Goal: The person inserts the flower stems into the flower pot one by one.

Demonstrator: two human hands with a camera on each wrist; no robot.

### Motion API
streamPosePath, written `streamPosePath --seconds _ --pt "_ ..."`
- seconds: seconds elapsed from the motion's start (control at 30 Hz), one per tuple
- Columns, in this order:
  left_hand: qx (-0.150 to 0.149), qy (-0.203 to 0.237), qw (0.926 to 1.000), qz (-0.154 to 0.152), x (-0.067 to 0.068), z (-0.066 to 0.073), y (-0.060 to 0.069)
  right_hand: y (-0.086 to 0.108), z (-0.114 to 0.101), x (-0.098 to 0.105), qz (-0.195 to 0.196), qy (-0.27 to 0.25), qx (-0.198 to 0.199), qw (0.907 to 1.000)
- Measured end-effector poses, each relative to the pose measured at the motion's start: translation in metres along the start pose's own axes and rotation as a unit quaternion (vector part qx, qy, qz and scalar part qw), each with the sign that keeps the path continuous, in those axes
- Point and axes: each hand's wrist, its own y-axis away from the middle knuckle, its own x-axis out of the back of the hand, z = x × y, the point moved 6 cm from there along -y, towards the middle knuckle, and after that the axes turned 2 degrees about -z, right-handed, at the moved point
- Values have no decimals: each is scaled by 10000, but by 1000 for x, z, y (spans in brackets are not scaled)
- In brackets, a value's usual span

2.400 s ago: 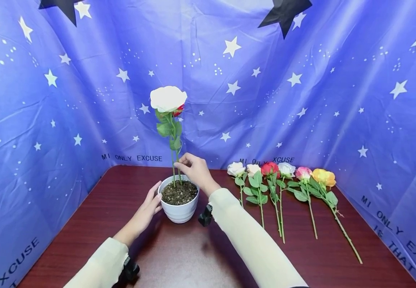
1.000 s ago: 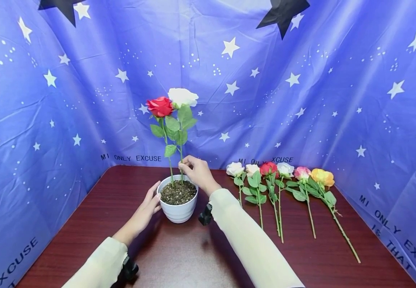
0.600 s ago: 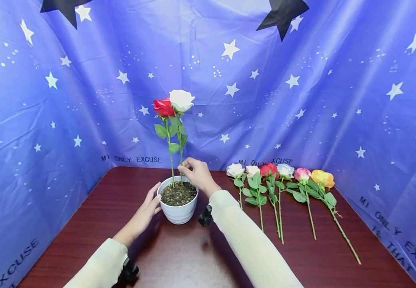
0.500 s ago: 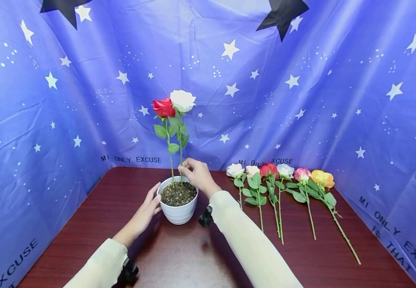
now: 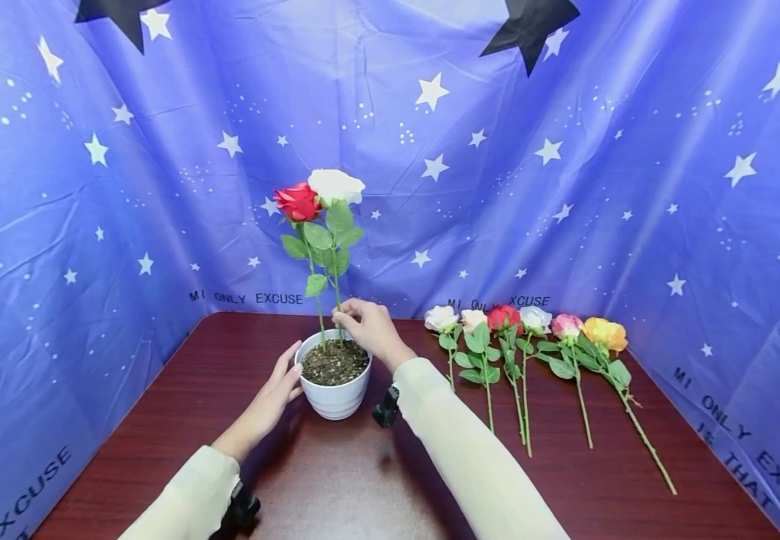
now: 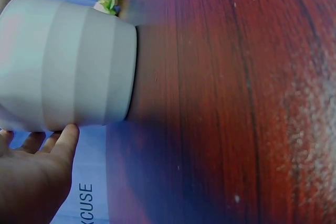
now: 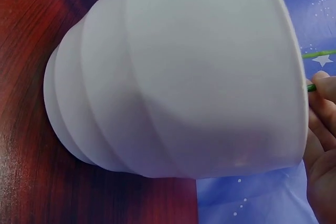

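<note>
Against pot [image 5: 334, 401], left hand [image 5: 273, 394] straight, right hand [image 5: 373, 325] pinching stem [image 5: 337, 289], head view adding soil [image 5: 336, 364]

Eight flowers [image 5: 336, 186] are counted in all. Two are set in one pot [image 5: 334, 399]: one red flower [image 5: 298, 202] and one white. Six are laid on one table [image 5: 356, 487]: two white blooms [image 5: 442, 319], one pale peach bloom [image 5: 474, 322], one red bloom [image 5: 504, 318], one pink bloom [image 5: 568, 327] and one yellow bloom [image 5: 604, 334]. One left hand [image 5: 267, 403] and one right hand [image 5: 371, 328] are seen, with two sleeves [image 5: 190, 484] and two black devices [image 5: 244, 506]. Two large black stars [image 5: 532, 30] are shown, both cut by the top edge.
</note>
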Motion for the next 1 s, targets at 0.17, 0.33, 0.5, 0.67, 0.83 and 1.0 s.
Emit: streamPosePath --seconds 0.17,0.33,0.5,0.67,0.83,1.0 --pt "32 -74 10000 2 0 -1 0 0 2 1 -55 -140 -69 9999" --pt "30 -67 10000 9 0 -1 0 -1 5 0 -100 -243 -60 9996" --pt "41 -41 10000 -1 0 -1 0 -1 7 0 -113 -184 -82 9997" --pt "40 -43 10000 -8 0 -2 -1 0 7 0 -173 -273 -195 9993" --pt "2 -22 10000 -15 1 -1 -1 1 7 3 -189 -388 -266 9987" --pt "-12 -13 10000 -6 1 -1 -1 2 7 6 -190 -446 -256 9985"
